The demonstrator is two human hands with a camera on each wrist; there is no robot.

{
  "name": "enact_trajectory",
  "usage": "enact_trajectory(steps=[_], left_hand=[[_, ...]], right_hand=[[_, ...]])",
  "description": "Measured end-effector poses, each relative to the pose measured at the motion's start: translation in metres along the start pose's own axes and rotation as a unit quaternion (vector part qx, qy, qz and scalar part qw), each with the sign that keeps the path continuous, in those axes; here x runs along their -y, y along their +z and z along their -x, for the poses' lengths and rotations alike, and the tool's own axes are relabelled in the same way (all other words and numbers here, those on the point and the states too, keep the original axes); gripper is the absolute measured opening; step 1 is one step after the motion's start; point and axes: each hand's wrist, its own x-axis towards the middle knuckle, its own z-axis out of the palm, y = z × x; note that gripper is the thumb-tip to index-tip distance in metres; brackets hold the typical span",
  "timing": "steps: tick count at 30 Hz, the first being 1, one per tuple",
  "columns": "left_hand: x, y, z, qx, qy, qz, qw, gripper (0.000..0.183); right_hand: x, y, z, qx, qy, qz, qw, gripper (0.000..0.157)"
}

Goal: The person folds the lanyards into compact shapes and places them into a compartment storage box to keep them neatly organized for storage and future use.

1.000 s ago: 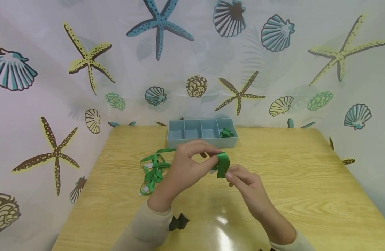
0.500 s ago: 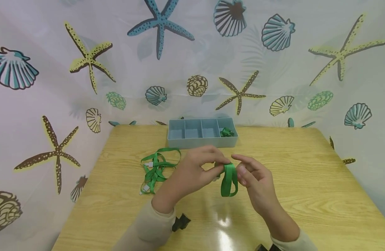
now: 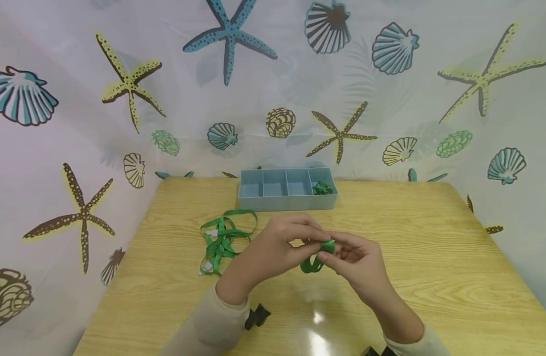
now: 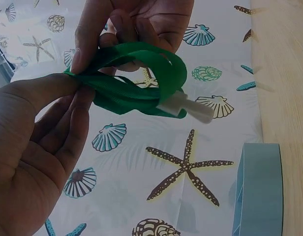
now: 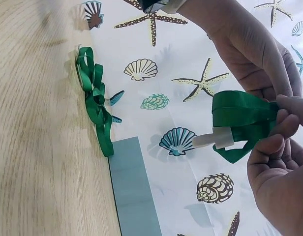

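Note:
A green ribbon lanyard [image 3: 328, 246], folded into a bundle of loops, is held between both hands above the table. My left hand [image 3: 283, 247] pinches the folded bundle between thumb and fingers. From the other side, my right hand [image 3: 363, 259] pinches the same fold, its fingertips right beside the left ones. In the left wrist view the loops of the lanyard [image 4: 173, 73] spread out past the fingers, and a white plastic clip [image 4: 191, 107] sticks out at their end. The right wrist view shows this clip [image 5: 218, 139] pointing away from the hands.
Several loose green lanyards [image 3: 219, 249] with white clips lie tangled on the wooden table [image 3: 433, 237], left of the hands. Behind stands a blue-grey box [image 3: 286, 202] with compartments; its rightmost one holds folded green ribbon [image 3: 321, 188]. A shell-patterned cloth [image 3: 255, 99] hangs at the back.
The lanyard's hanging loop has been folded up into a smaller bundle. My right hand, apart from the ribbon half a second ago, has moved left and now pinches it alongside my left hand.

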Motion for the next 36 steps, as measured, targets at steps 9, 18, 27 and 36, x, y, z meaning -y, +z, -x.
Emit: enact_trajectory(steps=[9, 18, 27, 36], left_hand=[[-0.001, 0.000, 0.002, -0.005, -0.001, 0.015, 0.9999, 0.012], [-0.004, -0.002, 0.002, -0.006, 0.003, 0.029, 0.9996, 0.014], [-0.004, 0.000, 0.002, -0.014, 0.000, 0.041, 0.9991, 0.013], [-0.003, 0.004, 0.002, -0.041, -0.010, 0.045, 0.9981, 0.011]], right_hand=[[-0.006, 0.000, 0.000, 0.009, -0.011, 0.024, 1.000, 0.037], [-0.014, 0.000, 0.004, 0.013, -0.012, 0.035, 0.999, 0.029], [-0.015, 0.001, 0.004, 0.031, -0.013, 0.040, 0.999, 0.031], [-0.017, 0.003, 0.005, 0.060, -0.027, 0.082, 0.995, 0.027]])
